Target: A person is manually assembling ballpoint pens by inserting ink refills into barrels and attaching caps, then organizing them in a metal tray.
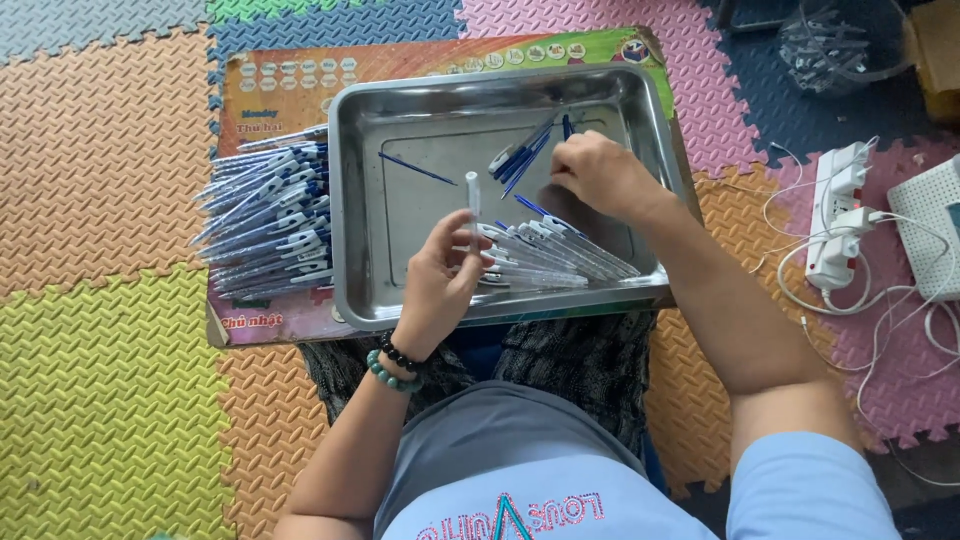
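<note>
A steel tray (400,110) sits on a printed board in front of me. My left hand (440,285) holds a clear pen barrel (472,195) upright over the tray. My right hand (598,172) reaches into the tray's far right part, its fingers pinched at blue refills (525,155) lying there. A thin blue refill (415,168) lies alone on the tray floor. Several clear pen barrels with white clips (560,255) lie in a bunch at the tray's near side. Whether the right hand grips a refill is hidden by its fingers.
A big pile of assembled blue-and-white pens (265,215) lies on the board left of the tray. A white power strip (835,215) with cables and a white box (935,225) sit at the right on foam floor mats. A bag of parts (825,45) lies far right.
</note>
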